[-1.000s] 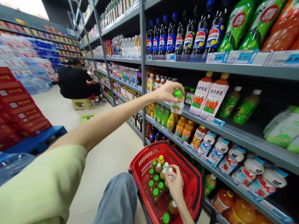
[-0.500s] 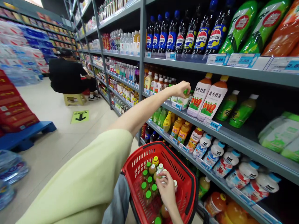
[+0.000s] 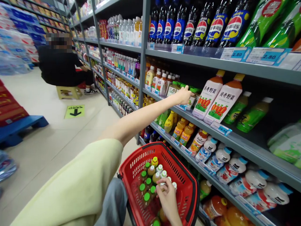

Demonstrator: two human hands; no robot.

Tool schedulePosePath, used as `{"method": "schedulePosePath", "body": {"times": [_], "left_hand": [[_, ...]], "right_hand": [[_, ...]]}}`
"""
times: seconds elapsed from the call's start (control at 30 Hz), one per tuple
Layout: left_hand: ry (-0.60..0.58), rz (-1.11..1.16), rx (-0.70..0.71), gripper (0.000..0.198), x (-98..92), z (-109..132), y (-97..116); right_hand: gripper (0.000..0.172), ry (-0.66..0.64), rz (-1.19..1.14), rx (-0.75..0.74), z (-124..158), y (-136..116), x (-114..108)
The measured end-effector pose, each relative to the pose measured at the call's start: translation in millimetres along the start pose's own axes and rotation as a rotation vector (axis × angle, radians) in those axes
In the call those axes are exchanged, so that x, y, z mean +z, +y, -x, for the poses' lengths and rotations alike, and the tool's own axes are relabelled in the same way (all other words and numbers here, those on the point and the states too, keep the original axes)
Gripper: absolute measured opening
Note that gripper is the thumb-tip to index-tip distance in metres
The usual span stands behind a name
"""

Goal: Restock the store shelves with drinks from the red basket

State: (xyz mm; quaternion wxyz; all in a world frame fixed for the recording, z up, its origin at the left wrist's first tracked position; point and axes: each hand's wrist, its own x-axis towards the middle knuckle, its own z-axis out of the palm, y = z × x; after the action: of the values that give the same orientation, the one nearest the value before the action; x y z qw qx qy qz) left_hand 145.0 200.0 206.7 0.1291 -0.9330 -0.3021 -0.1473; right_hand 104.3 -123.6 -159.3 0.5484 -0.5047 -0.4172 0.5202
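My left hand point(image 3: 184, 94) is stretched out to the middle shelf, its fingers closed on a small green-capped bottle point(image 3: 192, 99) that stands on the shelf edge beside other green-capped bottles. My right hand point(image 3: 167, 195) is down in the red shopping basket point(image 3: 186, 177) by my knee. Its fingers curl over a white-capped bottle point(image 3: 169, 181). Several green-capped bottles point(image 3: 147, 197) and a yellow-capped one point(image 3: 154, 161) stand upright in the basket.
Tall carrot-juice bottles point(image 3: 208, 97) stand right of my left hand. Grey shelves full of drinks run along the right side. A person in black point(image 3: 61, 66) sits on a yellow stool point(image 3: 68, 92) down the aisle. A blue pallet point(image 3: 21, 124) lies at the left.
My left hand carried the green-capped bottle from in front of the shelf onto the shelf and further in. My right hand stayed in the basket on the white-capped bottles. The view shifted right.
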Motion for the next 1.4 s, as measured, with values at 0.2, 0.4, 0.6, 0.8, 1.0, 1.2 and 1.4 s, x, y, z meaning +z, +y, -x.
{"method": "schedulePosePath", "body": {"times": [0.2,0.4,0.6,0.8,1.0,1.2,1.4], "left_hand": [[0.0,-0.143,-0.014,0.064,0.3,9.7,5.6],[-0.034,-0.153,-0.059,0.063,9.6,-13.8,-1.4],[-0.02,-0.16,-0.065,0.065,23.4,-32.1,-7.9],[-0.041,-0.099,-0.095,0.069,35.1,-45.4,-11.6],[-0.052,-0.081,-0.124,0.072,39.8,-52.3,-12.5],[-0.055,-0.093,-0.143,0.071,37.0,-42.0,-9.3],[-0.011,-0.079,-0.126,0.064,39.9,-42.0,-5.5]], "right_hand": [[0.034,-0.012,0.004,0.039,-3.1,9.6,-0.3],[0.033,-0.013,0.008,0.052,-5.4,21.4,0.4],[0.036,0.002,-0.006,0.068,-8.9,32.5,1.8],[0.038,-0.013,0.005,0.043,-5.9,31.8,2.2],[0.041,-0.014,0.019,0.053,-4.2,29.5,2.0],[0.041,-0.05,0.038,0.084,-3.7,21.4,1.8],[0.036,-0.075,0.107,0.048,-3.5,8.1,-1.4]]}}
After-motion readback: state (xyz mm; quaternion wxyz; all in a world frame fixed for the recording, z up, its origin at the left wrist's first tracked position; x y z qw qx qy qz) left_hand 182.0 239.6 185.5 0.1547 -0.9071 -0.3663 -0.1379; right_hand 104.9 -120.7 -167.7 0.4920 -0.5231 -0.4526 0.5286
